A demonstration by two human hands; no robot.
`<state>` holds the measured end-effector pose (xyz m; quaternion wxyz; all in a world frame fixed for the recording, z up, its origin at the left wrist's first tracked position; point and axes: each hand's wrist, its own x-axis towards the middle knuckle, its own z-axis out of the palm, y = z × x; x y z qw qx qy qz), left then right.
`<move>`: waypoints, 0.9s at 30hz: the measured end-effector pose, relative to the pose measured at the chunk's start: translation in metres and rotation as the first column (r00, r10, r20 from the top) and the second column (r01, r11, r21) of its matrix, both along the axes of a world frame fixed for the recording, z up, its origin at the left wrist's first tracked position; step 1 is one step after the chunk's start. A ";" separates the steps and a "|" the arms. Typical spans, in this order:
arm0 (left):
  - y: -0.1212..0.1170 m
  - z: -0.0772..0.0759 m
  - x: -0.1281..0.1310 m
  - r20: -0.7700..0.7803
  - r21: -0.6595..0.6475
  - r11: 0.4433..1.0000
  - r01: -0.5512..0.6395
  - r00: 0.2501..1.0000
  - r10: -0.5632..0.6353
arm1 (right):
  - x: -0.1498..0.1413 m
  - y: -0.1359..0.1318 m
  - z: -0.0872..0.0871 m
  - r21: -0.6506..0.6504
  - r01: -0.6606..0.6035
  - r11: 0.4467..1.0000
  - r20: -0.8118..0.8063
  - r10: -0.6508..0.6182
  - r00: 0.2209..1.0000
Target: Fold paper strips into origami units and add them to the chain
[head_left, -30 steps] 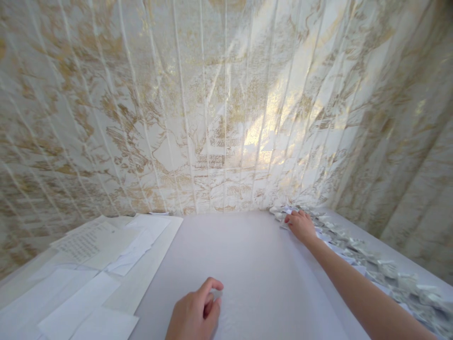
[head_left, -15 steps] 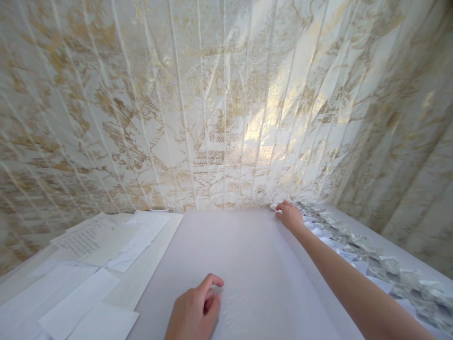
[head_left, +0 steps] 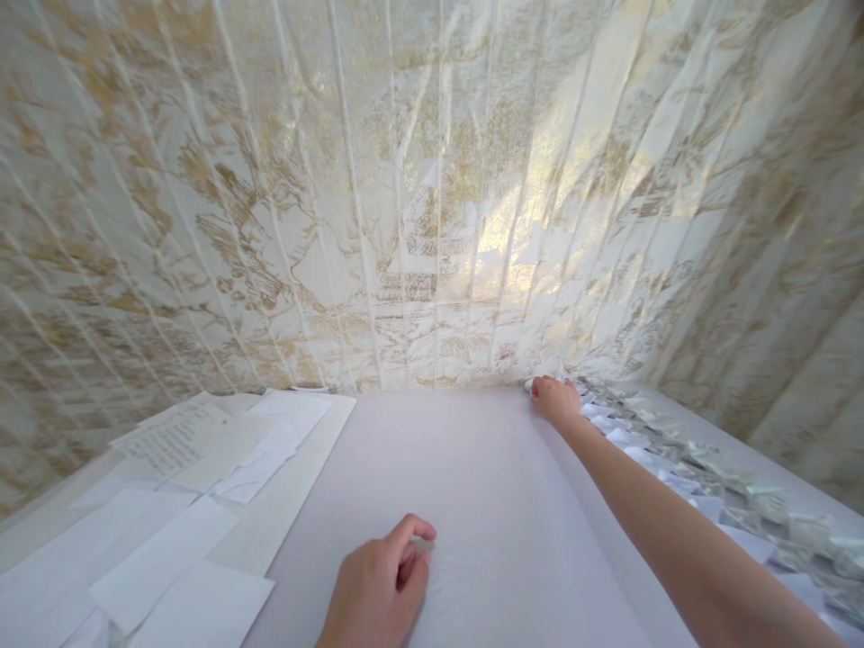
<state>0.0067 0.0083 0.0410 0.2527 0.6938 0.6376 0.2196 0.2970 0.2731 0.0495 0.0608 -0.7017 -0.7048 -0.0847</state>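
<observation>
My right hand [head_left: 555, 399] reaches to the far end of the white table, where its curled fingers close on a small white folded paper [head_left: 530, 385], mostly hidden by the fingers. That hand is at the far end of a long row of folded white and grey paper pieces [head_left: 681, 468]. Low in the middle, my left hand [head_left: 384, 580] hovers or rests over the table surface [head_left: 486, 504], fingers curled and thumb near the index finger. A small pale bit shows between those fingertips; I cannot make out what it is.
Flat white paper sheets [head_left: 195, 603] overlap on a larger pale board or sheet [head_left: 297, 504] at the left. One sheet with printed text [head_left: 168, 441] lies at the back. A patterned gold-and-white curtain [head_left: 432, 198] hangs right behind the table and along its right side.
My right hand has turned slightly and its fingers have curled in more over the folded paper at the row's far end. The left hand keeps its curled pose. The view has shifted a little.
</observation>
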 end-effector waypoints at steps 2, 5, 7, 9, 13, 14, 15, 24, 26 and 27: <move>0.001 0.000 0.000 -0.003 -0.003 1.000 0.000 1.000 0.000 | 0.000 -0.001 0.000 0.021 0.007 1.000 -0.036 -0.007 0.999; 0.002 -0.001 -0.001 -0.014 -0.001 1.000 0.003 1.000 -0.003 | 0.007 -0.003 0.005 0.064 0.031 0.997 -0.110 -0.024 0.994; 0.002 -0.002 -0.001 -0.019 0.005 1.000 0.009 1.000 -0.009 | 0.015 -0.007 0.009 0.105 0.070 0.992 -0.170 -0.052 0.984; 0.002 -0.003 -0.001 -0.026 0.012 1.000 0.014 1.000 -0.013 | 0.024 -0.015 0.010 0.151 0.123 0.981 -0.227 -0.086 0.970; 0.001 -0.005 0.000 -0.038 0.027 1.000 0.004 0.999 -0.003 | 0.031 -0.044 -0.005 0.195 0.133 0.972 -0.298 -0.070 0.952; 0.001 -0.005 0.000 -0.038 0.032 0.999 0.002 0.999 0.000 | 0.029 -0.052 -0.011 0.192 0.109 0.975 -0.306 -0.046 0.951; 0.002 -0.005 0.000 -0.037 0.040 0.999 0.002 0.999 -0.001 | 0.026 -0.060 -0.018 0.189 0.085 0.978 -0.311 -0.022 0.950; 0.003 -0.003 -0.001 -0.054 0.018 1.000 0.021 0.998 -0.020 | 0.006 -0.074 -0.037 0.182 -0.006 0.983 -0.282 0.058 0.958; 0.003 -0.003 0.000 -0.060 0.015 1.000 0.022 0.998 -0.021 | 0.006 -0.072 -0.038 0.179 0.003 0.984 -0.272 0.047 0.961; 0.003 -0.002 0.000 -0.063 0.011 1.000 0.022 0.998 -0.021 | 0.006 -0.072 -0.038 0.179 0.007 0.984 -0.269 0.042 0.962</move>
